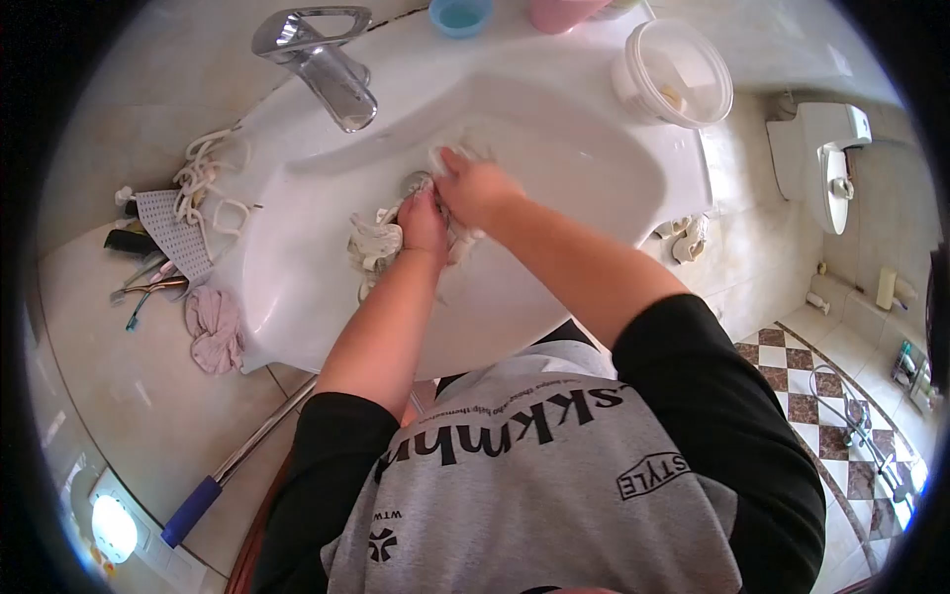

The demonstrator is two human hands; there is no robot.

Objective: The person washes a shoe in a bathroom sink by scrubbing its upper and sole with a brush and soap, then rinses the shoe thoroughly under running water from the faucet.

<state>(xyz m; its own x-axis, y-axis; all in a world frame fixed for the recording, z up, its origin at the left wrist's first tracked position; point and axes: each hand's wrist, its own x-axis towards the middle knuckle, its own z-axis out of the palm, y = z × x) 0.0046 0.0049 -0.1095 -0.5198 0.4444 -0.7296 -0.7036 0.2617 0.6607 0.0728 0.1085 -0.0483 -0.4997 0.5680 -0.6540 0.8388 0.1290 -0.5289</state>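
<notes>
Both hands are down in the white washbasin [594,178]. My left hand [424,223] is closed around a pale, crumpled, shoe-like item [376,241], whose exact kind I cannot make out. Part of it spreads out left of the wrist, and more shows between the forearms. My right hand [482,190] is close against my left one, fingers curled, over a whitish patch that may be foam or part of the same item. Whatever lies under its fingers is hidden. The basin's drain fitting [416,183] shows just beyond my left fingertips.
A chrome faucet [332,79] overhangs the basin's back. White laces [203,183] hang over the left rim, near a grey holder [176,228] and a pink cloth [215,330]. A clear tub [673,74] and a blue cup [460,15] stand on the ledge. Shoes [690,240] lie on the floor.
</notes>
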